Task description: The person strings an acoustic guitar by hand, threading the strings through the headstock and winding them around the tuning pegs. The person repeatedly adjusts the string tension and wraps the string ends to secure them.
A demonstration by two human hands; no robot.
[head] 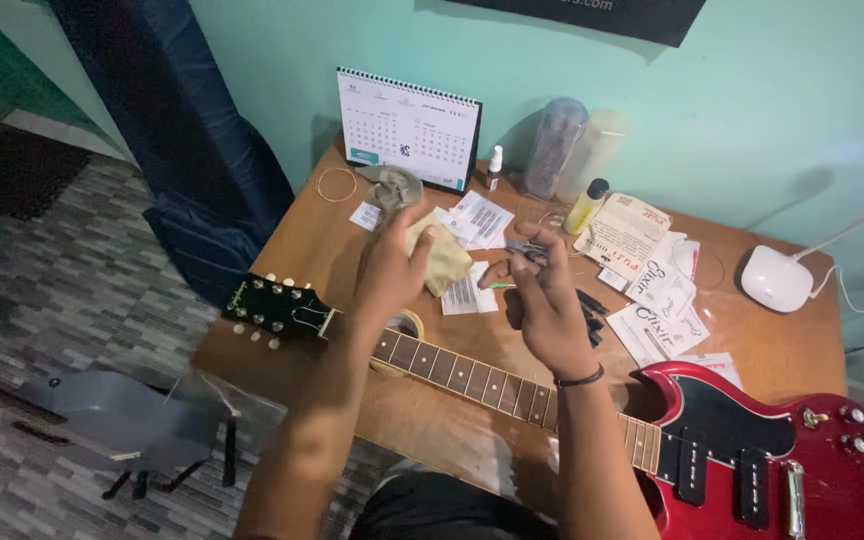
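Observation:
A red electric guitar point(752, 450) lies across the wooden desk point(282, 250), its black headstock point(274, 304) sticking out over the left edge and its neck point(472, 378) running under my arms. My left hand point(390, 268) is raised above the neck and grips a beige cloth point(444, 258). My right hand point(542, 295) hovers beside it with fingers curled around a small thin thing near a green-tipped tool point(500, 286); what it pinches is too small to tell. A black band sits on my right wrist.
A desk calendar point(408, 128) stands at the back against the teal wall, with a small spray bottle point(494, 168), clear containers point(556, 148) and a yellow bottle point(586, 206). String packets and papers point(652, 290) lie at the right, a white round device point(774, 278) beyond. A roll of tape point(404, 325) lies under the neck. A dark blue case point(182, 150) leans at the left.

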